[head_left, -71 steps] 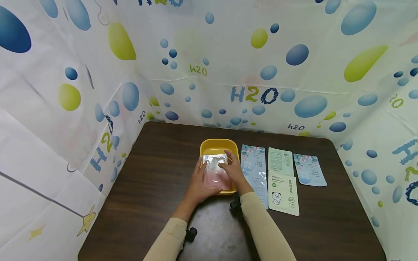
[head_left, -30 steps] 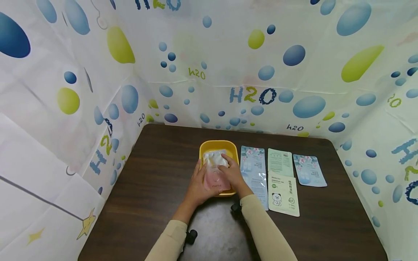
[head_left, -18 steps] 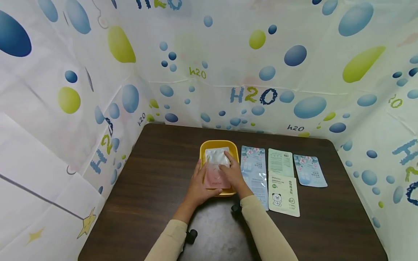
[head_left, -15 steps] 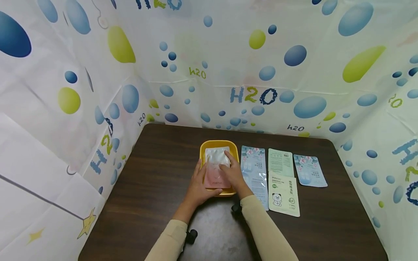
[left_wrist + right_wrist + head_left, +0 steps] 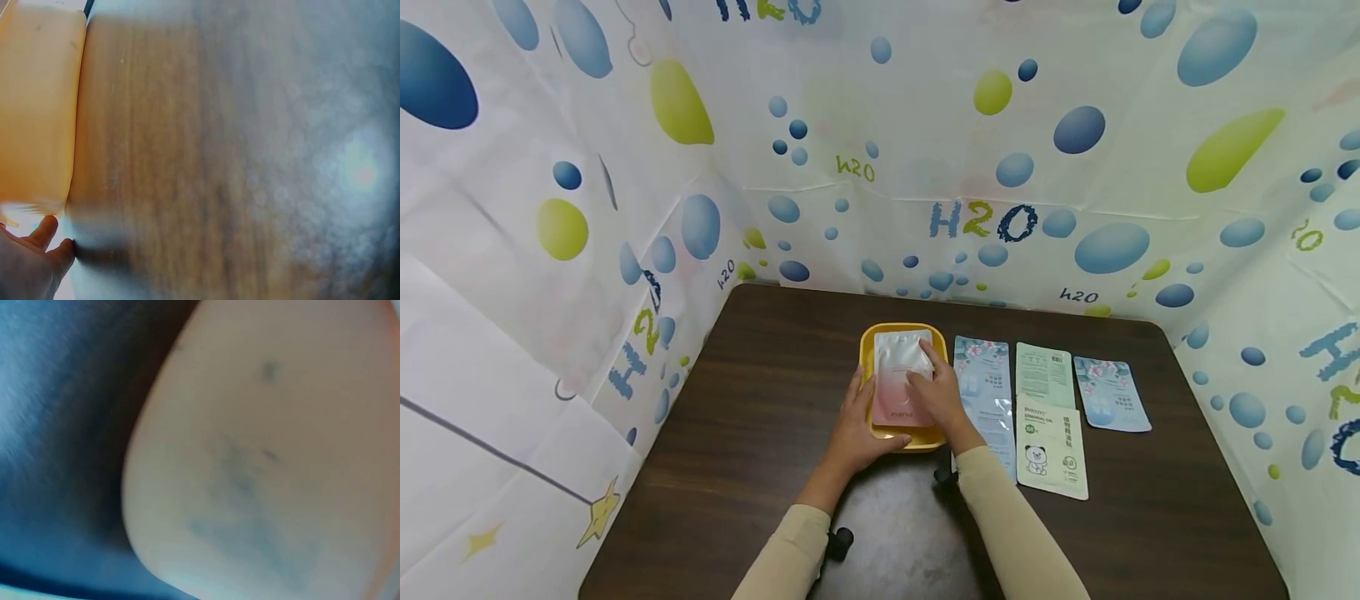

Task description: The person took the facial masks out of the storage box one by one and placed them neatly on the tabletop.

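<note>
In the head view a pink-and-silver sachet [image 5: 901, 400], like a face mask packet, lies over the yellow tray [image 5: 880, 439] within its outline. My right hand [image 5: 946, 404] holds the sachet at its right side, with the thumb and index finger showing on its face; the other fingers are hidden. My left hand [image 5: 850, 429] grips the tray's near left corner, its fingers along the left wall and its thumb by the front rim. The left wrist view shows the tray's wall [image 5: 40, 112] beside the left hand's fingertips [image 5: 45, 232]. A blurred pale surface fills most of the right wrist view.
Right of the tray lie light-blue sachets [image 5: 983, 417], pale-green sachets [image 5: 1051, 446] with a bear print, and a smaller blue packet [image 5: 1111, 393]. They rest on a dark wooden table [image 5: 760, 400]. A patterned curtain [image 5: 880, 108] surrounds the table's back and sides.
The pink-and-silver sachet has shifted away from me and slightly right, out from under my left thumb. It was crumpled earlier and now looks flatter. My right hand has moved slightly with it.
</note>
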### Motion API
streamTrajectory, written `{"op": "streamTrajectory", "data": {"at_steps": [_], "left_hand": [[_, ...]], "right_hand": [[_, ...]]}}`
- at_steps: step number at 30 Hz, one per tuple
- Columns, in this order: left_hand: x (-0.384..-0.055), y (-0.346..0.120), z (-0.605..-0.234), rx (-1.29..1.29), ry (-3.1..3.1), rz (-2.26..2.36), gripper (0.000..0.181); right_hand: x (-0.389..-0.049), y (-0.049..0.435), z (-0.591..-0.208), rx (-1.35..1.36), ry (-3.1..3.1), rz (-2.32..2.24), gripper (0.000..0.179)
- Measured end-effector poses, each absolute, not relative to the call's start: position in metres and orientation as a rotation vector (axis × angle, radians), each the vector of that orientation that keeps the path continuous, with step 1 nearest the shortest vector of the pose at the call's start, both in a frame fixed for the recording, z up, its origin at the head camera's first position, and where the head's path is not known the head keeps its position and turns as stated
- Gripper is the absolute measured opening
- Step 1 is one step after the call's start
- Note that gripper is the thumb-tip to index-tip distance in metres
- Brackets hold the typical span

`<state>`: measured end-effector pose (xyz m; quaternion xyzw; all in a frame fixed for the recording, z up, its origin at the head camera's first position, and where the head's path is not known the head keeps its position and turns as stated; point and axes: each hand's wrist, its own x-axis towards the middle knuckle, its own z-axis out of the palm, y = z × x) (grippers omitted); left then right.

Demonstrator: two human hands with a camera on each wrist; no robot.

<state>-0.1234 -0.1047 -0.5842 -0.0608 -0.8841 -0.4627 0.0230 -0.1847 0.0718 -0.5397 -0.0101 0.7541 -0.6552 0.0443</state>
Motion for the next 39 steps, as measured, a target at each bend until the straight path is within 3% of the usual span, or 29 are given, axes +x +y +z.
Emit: {"op": "streamTrajectory", "data": {"at_steps": [19, 39], "left_hand": [[-0.125, -0.107, -0.587, -0.175, -2.75, -1.43, 0.122], [-0.123, -0.106, -0.586, -0.171, -2.747, -1.45, 0.122]], "right_hand": [[-0.2, 0.106, -0.511, 0.006, 2.391, -1.969, 0.064], [-0.214, 0.172, -0.488, 0.144, 2.467, -1.963, 0.06]]}}
